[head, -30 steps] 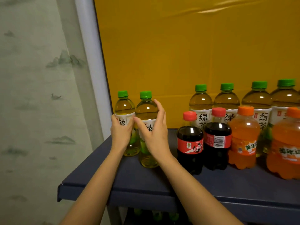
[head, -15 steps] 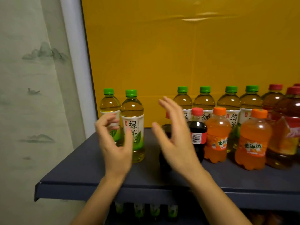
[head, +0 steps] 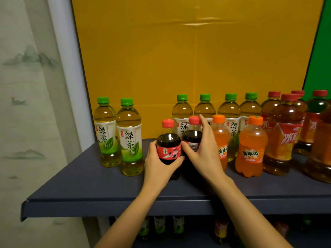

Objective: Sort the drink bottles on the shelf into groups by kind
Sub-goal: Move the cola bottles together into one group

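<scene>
Two small dark cola bottles with red caps and red labels stand side by side on the dark blue shelf (head: 89, 187). Full, smooth plastic, probably weighty and a bit slick, best gripped at the label. The left hand (head: 158, 166) wraps the nearer bottle (head: 168, 149); the right hand (head: 206, 151) cups the second (head: 192, 138), fingers loosely spread, orange sodas just beyond it.

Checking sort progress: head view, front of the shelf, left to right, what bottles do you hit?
Two green tea bottles → cola bottle in the left hand → second cola bottle under the right hand → two orange soda bottles → red-capped iced tea bottles.
</scene>
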Demonstrator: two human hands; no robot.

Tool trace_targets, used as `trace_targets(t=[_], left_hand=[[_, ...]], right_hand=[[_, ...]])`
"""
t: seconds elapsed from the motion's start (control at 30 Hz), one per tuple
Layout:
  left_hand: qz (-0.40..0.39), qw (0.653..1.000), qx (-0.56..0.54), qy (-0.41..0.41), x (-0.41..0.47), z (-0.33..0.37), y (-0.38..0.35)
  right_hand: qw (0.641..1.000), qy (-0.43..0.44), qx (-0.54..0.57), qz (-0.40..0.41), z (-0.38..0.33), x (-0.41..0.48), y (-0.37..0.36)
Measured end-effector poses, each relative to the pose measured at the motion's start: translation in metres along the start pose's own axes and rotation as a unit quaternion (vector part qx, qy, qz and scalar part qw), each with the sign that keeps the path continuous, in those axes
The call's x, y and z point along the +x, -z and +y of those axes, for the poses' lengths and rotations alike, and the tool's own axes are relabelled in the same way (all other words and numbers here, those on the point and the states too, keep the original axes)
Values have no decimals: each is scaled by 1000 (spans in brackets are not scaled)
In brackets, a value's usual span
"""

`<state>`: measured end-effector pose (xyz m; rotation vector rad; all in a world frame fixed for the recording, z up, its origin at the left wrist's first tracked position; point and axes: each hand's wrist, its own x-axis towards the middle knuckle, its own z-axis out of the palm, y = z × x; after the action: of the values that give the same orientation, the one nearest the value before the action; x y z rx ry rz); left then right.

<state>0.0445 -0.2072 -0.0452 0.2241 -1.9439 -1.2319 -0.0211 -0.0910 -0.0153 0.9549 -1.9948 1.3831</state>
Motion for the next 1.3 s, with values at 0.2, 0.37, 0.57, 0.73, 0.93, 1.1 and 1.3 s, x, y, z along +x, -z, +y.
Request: trace_targets(t=[0.2,0.37,0.57,0.73,0.93,1.1,1.3], left_hand=[[-57,995,-72,45,-3,-2,11],[-84,991,-90,60,-1,-9,14],[-108,988,-107,28,-3,-4,16],[-99,988,-120,-4,-17,17,5],[-99,982,-154,-53,-38,65,-45],[-161,963,-207,-67,-92,147,-176],[-161,959,-229,-48,-108,158,-222]], right_hand=[[984,-84,153,-26,10,-16,-7],[948,-189,233,-109,23,-17,-7],[953,-169,239,-78,18,-23,-3],[952,-160,255,-54,14,-31,26],[959,-158,235,-7,24,-36,101],[967,-159,190,56,74,-61,267],[968,-180,158,79,91,-73,318]])
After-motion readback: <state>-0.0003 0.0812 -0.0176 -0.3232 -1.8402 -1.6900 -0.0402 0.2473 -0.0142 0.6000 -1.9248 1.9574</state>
